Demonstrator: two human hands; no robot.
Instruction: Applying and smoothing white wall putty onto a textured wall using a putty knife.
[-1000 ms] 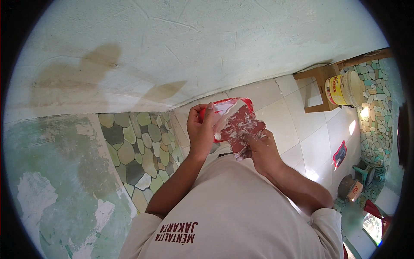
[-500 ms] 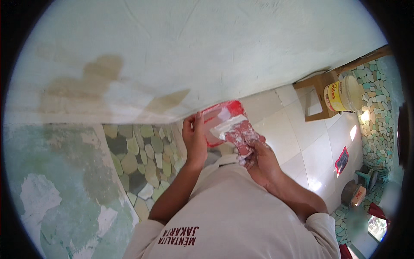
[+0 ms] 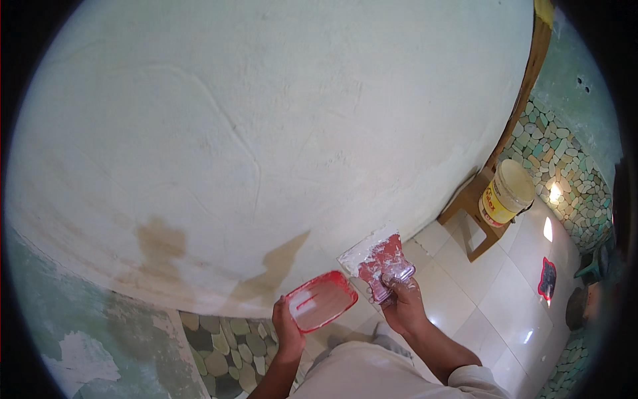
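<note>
My left hand [image 3: 287,329] grips the near left edge of a shallow red tray [image 3: 350,287], whose inside is coated with pale putty. In my right hand [image 3: 404,307] is a wide putty knife [image 3: 383,261] with a red body, heavily smeared with white putty. Its blade points up and left, close to the lower part of the whitish wall [image 3: 232,166]; whether it touches the wall I cannot tell. The knife is to the right of the tray and apart from it. White smears mark the right fingers.
A wooden stool [image 3: 473,243] at the right bears a yellow and white bucket [image 3: 506,193]. Behind it is a pebble-stone wall [image 3: 565,156]. A dark, red-edged flat piece [image 3: 547,279] lies on the tiled floor [image 3: 458,282]. Flat stones [image 3: 226,346] cover a surface at lower left.
The putty knife has come away from over the tray, rising right toward the wall. The tray now shows its inside more openly. My view has tilted up, showing more wall.
</note>
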